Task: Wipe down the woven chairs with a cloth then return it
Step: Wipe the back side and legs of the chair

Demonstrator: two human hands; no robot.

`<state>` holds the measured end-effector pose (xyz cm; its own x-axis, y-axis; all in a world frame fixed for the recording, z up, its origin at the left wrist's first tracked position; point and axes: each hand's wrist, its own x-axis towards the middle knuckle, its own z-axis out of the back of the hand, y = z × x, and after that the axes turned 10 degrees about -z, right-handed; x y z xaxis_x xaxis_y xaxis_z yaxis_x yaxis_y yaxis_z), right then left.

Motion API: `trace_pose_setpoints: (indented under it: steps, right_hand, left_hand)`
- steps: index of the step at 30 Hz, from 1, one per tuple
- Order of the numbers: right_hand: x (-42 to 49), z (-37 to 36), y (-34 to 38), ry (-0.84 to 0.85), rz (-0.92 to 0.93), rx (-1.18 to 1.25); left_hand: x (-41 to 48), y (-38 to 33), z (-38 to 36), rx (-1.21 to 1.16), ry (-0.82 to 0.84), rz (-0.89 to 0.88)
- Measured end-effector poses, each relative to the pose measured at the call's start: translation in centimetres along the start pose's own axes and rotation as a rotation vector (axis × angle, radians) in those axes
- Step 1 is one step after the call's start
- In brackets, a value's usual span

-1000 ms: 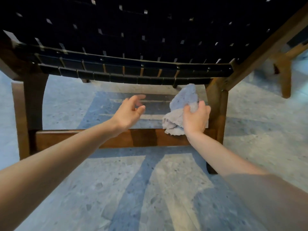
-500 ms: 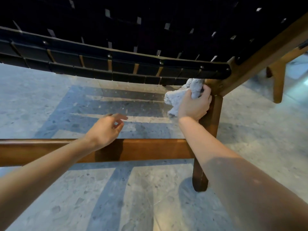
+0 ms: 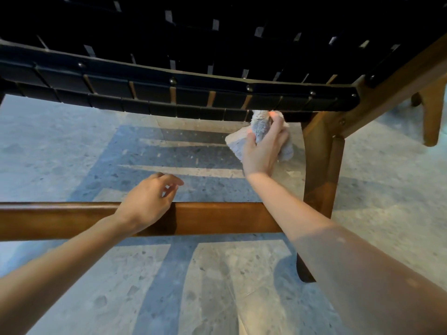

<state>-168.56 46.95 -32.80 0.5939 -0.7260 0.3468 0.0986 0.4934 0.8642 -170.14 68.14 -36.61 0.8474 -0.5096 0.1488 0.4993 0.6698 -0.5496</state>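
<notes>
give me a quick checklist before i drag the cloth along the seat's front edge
1. Cloth gripped by right hand: ok, fingers curl round it.
2. Cloth meeting the woven seat edge: ok, its top meets the underside of the black straps.
3. Left hand free: ok, holds nothing, over the wooden crossbar; contact cannot tell.
4. Run leftward along the edge unobstructed: ok, nothing visible in the way.
5. Chair leg apart from the cloth: ok, it stands to the right.
6. Cloth clean or damp enough: cannot tell.
</notes>
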Motion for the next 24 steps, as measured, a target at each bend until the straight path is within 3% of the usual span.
trace_pose_setpoints:
  steps: [11,20,24]
  right_hand:
    - [-6.7,-6.0,5.6,0.342,0.074,-0.036]
    - [-11.8,-10.7,9.8,0.565,0.213,-0.104]
    - [-13.6,-12.9,12.1,0.547,0.179,-0.059]
  left_hand:
    - [-5.1,5.6,5.5,0.099,-0.066,0.232]
    - [-9.1,8.5,8.1,0.23,-0.179,0.2]
    - [-10.5,9.7,9.2,0.26,-0.211,0.198]
